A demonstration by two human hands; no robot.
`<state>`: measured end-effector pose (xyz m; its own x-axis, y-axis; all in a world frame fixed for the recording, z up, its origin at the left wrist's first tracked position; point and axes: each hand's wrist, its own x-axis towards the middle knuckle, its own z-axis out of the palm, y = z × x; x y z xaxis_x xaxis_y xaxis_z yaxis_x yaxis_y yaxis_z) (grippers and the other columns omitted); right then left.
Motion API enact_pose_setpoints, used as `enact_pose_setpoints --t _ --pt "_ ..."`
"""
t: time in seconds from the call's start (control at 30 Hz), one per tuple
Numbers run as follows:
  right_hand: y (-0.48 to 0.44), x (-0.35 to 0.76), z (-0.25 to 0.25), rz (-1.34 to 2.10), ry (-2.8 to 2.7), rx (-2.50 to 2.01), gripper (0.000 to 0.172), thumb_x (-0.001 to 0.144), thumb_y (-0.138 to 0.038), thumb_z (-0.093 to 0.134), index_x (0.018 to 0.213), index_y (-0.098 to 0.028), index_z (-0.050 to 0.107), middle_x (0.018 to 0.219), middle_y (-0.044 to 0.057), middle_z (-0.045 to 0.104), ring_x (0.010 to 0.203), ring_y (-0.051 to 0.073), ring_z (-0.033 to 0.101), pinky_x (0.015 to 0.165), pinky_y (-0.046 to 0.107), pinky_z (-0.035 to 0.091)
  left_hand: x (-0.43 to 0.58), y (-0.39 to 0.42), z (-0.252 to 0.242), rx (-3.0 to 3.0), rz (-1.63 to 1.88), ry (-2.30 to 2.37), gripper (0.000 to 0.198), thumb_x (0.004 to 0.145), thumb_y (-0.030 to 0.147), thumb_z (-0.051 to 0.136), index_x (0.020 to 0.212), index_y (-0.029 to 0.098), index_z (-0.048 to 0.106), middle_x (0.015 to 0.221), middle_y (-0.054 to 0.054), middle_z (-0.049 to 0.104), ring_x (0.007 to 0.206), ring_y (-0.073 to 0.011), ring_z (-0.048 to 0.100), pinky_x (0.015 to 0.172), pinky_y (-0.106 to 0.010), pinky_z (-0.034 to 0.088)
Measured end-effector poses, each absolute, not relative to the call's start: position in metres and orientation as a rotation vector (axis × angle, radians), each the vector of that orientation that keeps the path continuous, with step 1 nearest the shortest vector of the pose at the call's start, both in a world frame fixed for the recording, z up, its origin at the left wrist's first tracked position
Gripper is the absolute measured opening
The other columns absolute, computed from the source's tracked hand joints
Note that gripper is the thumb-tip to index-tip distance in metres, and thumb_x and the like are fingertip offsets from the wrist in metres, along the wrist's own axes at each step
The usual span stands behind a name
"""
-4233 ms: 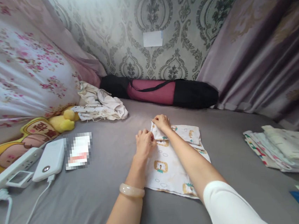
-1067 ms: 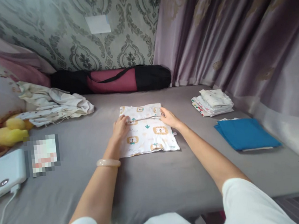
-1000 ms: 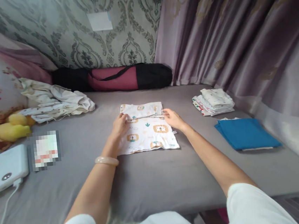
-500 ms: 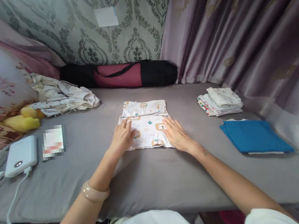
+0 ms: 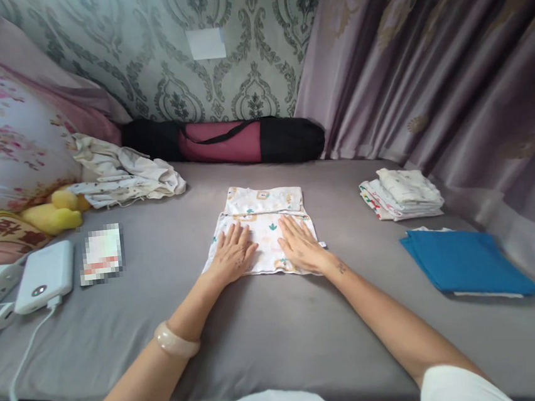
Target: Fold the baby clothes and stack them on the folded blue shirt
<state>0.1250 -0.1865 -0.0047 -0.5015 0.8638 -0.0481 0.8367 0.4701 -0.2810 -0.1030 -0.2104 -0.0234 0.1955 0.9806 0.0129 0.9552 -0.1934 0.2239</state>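
A white printed cloth garment [image 5: 266,241], folded with a band turned over along its far edge, lies on the grey bed sheet [image 5: 279,325] in front of me. My left hand [image 5: 233,252] rests palm down on its left part, fingers spread. On the right part lies my right hand [image 5: 301,245], also flat with its fingers apart. Neither hand grips the fabric. Parts of the print are covered by my palms.
To the right are a stack of folded white cloths [image 5: 406,192] and a folded blue cloth [image 5: 472,259]. At left lie a crumpled white cloth [image 5: 137,178], a yellow plush toy [image 5: 56,216] and a white power bank [image 5: 45,277] with its cable. A maroon-black long bag [image 5: 221,142] lies along the wall.
Both hands have moved inward from the garment's side edges and now press flatter on it. The garment's near left side has spread outward. The view has shifted slightly.
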Motion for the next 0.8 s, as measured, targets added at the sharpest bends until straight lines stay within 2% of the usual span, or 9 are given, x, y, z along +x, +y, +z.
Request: enact_pose_setpoints --t 0.1,0.23,0.43,0.5,0.6,0.7,0.8 --pt "-0.186 0.141 -0.004 0.334 -2.563 -1.620 0.065 0.099 -0.041 0.017 0.153 -0.005 0.019 0.161 0.011 0.009 0.149 0.021 0.005 0.120 0.045 0.004 -0.118 -0.212 -0.026 2.278 0.251 1.958 0.063 0.097 0.047 0.028 0.150 0.011 0.029 0.159 -0.017 0.019 0.148 -0.0290 0.012 0.118 -0.052 0.012" --pt "-0.187 0.151 -0.006 0.357 -2.597 -1.649 0.064 0.099 -0.041 0.019 0.152 -0.005 0.023 0.160 0.011 0.013 0.148 0.021 0.009 0.121 0.045 0.009 -0.130 -0.211 -0.026 2.248 0.174 1.933 0.062 0.097 0.047 0.030 0.149 0.013 0.032 0.158 -0.017 0.025 0.147 -0.0307 0.017 0.116 -0.053 0.016" --pt "-0.204 0.174 0.000 0.321 -2.590 -1.633 0.063 0.100 -0.042 0.018 0.155 -0.012 0.016 0.160 0.008 0.013 0.148 0.021 0.008 0.121 0.046 0.010 -0.157 -0.220 -0.024 2.249 0.180 1.853 0.062 0.095 0.051 0.034 0.148 0.017 0.036 0.158 -0.015 0.025 0.147 -0.0301 0.018 0.116 -0.054 0.017" --pt "-0.215 0.187 0.000 0.343 -2.615 -1.602 0.061 0.100 -0.042 0.019 0.156 -0.017 0.015 0.160 0.007 0.016 0.148 0.021 0.012 0.121 0.047 0.012 -0.173 -0.228 -0.024 2.234 0.200 1.856 0.062 0.094 0.051 0.035 0.146 0.019 0.039 0.157 -0.014 0.028 0.146 -0.0305 0.021 0.116 -0.053 0.020" --pt "-0.232 0.205 0.003 0.415 -2.640 -1.526 0.058 0.101 -0.041 0.020 0.155 -0.022 0.015 0.160 0.005 0.019 0.147 0.020 0.016 0.120 0.046 0.017 -0.192 -0.242 -0.020 2.242 0.288 1.777 0.060 0.093 0.053 0.038 0.143 0.021 0.043 0.155 -0.012 0.033 0.140 -0.0287 0.035 0.115 -0.046 0.029" --pt "-0.247 0.218 0.010 0.409 -2.607 -1.467 0.056 0.100 -0.044 0.030 0.151 -0.024 0.030 0.158 0.006 0.028 0.145 0.021 0.026 0.118 0.043 0.027 -0.202 -0.257 -0.011 2.273 0.408 1.637 0.055 0.090 0.056 0.045 0.135 0.026 0.053 0.149 -0.009 0.043 0.127 -0.0258 0.051 0.107 -0.038 0.041" --pt "-0.259 0.225 0.017 0.414 -2.584 -1.396 0.043 0.098 -0.042 0.039 0.136 -0.028 0.053 0.146 0.007 0.046 0.133 0.021 0.044 0.108 0.038 0.042 -0.205 -0.269 -0.001 2.277 0.437 1.572 0.041 0.090 0.052 0.048 0.120 0.030 0.065 0.132 -0.007 0.059 0.115 -0.0250 0.059 0.100 -0.037 0.048"
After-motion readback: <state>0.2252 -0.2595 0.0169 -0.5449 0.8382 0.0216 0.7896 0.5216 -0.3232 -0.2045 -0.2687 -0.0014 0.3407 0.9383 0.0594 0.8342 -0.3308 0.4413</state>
